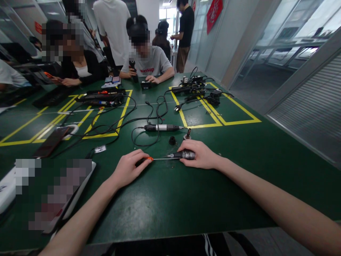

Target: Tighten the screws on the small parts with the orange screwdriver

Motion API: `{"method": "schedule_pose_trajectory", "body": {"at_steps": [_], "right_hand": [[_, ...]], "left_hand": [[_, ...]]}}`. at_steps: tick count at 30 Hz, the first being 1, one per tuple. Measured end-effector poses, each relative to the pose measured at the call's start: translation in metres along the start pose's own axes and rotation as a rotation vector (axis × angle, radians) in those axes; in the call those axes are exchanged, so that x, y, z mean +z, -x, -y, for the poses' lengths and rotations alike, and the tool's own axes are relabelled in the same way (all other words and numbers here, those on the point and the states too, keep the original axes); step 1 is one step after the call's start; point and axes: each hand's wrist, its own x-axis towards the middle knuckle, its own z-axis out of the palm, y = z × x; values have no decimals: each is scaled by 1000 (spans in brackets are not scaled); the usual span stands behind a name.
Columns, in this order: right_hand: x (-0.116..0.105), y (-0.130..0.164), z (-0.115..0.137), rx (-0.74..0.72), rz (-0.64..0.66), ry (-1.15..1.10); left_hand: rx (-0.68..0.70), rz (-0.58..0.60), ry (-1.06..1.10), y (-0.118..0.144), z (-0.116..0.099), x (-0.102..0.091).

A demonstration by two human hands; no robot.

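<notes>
My left hand [128, 167] is closed around the handle of a screwdriver [151, 159]; only its orange end shows, and its thin metal shaft points right. My right hand [202, 154] grips a dark, rounded tool part [184, 155] with a narrow metal tip facing left. The shaft runs close along the near side of this part; whether they touch I cannot tell. Just beyond the right hand are a small black ring-like cap [172, 140] and a metal piece with an upright stem [188, 134]. A corded electric screwdriver [162, 127] with a silver band lies farther back.
Yellow tape [239, 123] marks areas on the green table [138, 209]. Black cables [157, 106] cross its middle. Phones [52, 142] lie at the left. Tangled adapters [191, 89] sit at the back right. A person [149, 60] works across the table.
</notes>
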Motion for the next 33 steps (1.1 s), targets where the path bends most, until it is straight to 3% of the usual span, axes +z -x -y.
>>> {"method": "schedule_pose_trajectory", "body": {"at_steps": [8, 14, 33], "right_hand": [[1, 0, -1, -21, -13, 5], [1, 0, -2, -35, -21, 8], [2, 1, -3, -35, -29, 1]], "left_hand": [[-18, 9, 68, 3, 4, 2], [44, -5, 14, 3, 4, 1], [39, -5, -13, 1, 2, 3]]}}
